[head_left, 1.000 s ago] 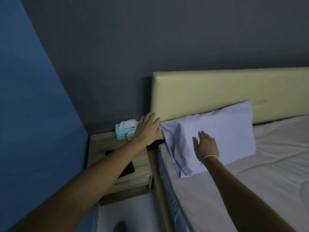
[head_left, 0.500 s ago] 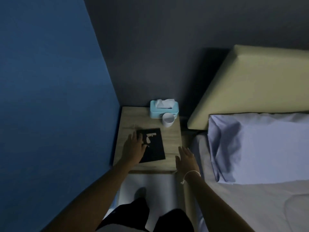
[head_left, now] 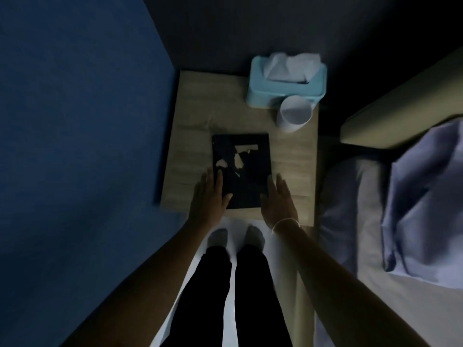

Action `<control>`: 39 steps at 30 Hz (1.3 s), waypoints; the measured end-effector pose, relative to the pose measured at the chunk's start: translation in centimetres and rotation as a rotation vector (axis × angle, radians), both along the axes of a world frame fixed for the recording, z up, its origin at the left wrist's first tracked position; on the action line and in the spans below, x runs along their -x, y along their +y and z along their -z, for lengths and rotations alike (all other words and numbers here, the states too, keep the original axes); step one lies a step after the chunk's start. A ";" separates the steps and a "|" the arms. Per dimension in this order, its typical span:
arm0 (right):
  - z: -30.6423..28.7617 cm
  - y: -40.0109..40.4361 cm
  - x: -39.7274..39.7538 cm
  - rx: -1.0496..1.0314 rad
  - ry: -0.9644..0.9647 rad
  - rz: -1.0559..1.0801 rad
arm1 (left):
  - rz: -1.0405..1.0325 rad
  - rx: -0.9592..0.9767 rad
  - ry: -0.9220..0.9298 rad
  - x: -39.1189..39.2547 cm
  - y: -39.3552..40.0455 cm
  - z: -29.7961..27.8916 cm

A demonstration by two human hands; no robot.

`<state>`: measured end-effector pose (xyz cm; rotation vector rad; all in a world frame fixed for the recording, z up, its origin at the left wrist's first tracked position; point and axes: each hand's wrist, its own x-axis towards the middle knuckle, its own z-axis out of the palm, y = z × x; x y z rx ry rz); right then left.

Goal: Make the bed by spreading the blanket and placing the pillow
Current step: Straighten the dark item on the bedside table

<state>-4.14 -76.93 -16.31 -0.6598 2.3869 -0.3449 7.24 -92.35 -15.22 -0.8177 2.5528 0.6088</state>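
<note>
The pale blue pillow (head_left: 423, 201) lies at the head of the bed (head_left: 350, 246) on the right, against the beige headboard (head_left: 400, 106). Neither hand touches it. My left hand (head_left: 209, 196) lies flat with straight fingers on the left edge of a dark book (head_left: 241, 171) on the wooden nightstand (head_left: 190, 136). My right hand (head_left: 278, 199), a thin band on its wrist, rests flat at the book's right edge. No blanket is clearly visible.
A light blue tissue box (head_left: 285, 83) and a white cup (head_left: 294, 116) stand at the nightstand's back right. A blue wall (head_left: 75, 121) closes the left side. My legs and socked feet (head_left: 235, 236) stand on the pale floor between wall and bed.
My view has tipped down over the nightstand. Both hands left the pillow and came to the dark book, the right one moving from the nightstand's front edge onto the book's right side.
</note>
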 end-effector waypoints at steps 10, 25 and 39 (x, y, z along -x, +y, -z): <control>4.1 -2.9 -1.6 0.124 0.022 0.242 | -0.153 0.001 0.163 0.4 0.6 7.1; 0.4 -4.0 0.7 0.131 -0.045 0.384 | -0.305 -0.392 0.339 -0.1 -0.7 4.4; -3.8 -3.5 4.8 0.075 -0.221 0.307 | 0.408 -0.055 0.274 -1.1 -2.9 0.5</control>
